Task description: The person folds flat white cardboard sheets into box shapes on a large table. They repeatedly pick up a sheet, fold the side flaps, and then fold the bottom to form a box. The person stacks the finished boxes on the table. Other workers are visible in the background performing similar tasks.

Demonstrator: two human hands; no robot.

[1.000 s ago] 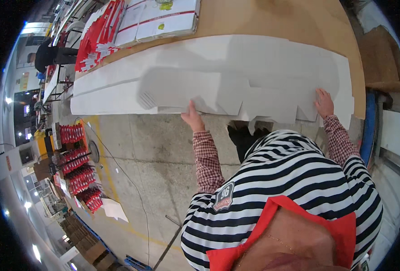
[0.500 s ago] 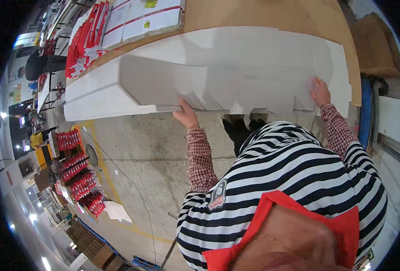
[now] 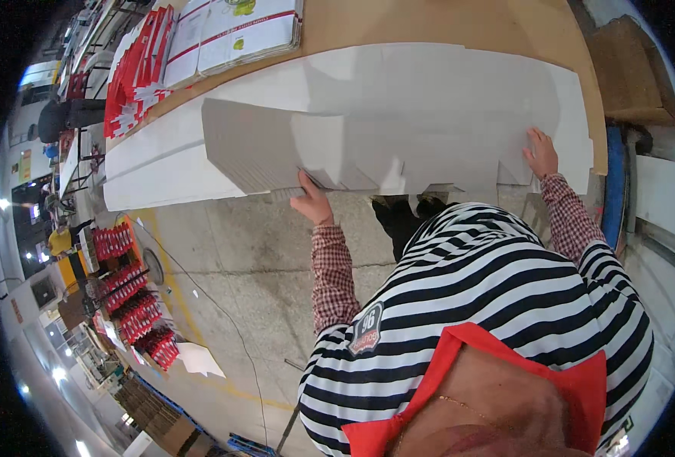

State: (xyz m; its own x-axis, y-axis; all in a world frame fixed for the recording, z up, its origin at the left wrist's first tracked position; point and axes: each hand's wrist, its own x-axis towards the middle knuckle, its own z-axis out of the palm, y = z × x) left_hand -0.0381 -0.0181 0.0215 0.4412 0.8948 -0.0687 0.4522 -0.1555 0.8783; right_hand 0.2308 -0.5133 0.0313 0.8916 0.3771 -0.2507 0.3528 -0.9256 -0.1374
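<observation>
A wide white cardboard blank with cut flaps and slots lies in front of me. Its left part is a greyish stack of several sheets, their edges fanned in thin steps along the near side. At that near edge my left hand is closed round the sheets, fingertips on top; part of the grip is hidden. Over to the right, my right hand rests on the blank beside a small flap, with fingers stretched out and nothing in them.
Brown board covers the table. Printed white flat packs and red-and-white pieces sit at the far left. A brown carton stands at right. Stacked red packs and a cable are on the floor side; another person stands beyond.
The sheets under my left hand have shifted, and their near edges now show as fanned steps. My left hand has moved slightly; my right hand stays nearly in place.
</observation>
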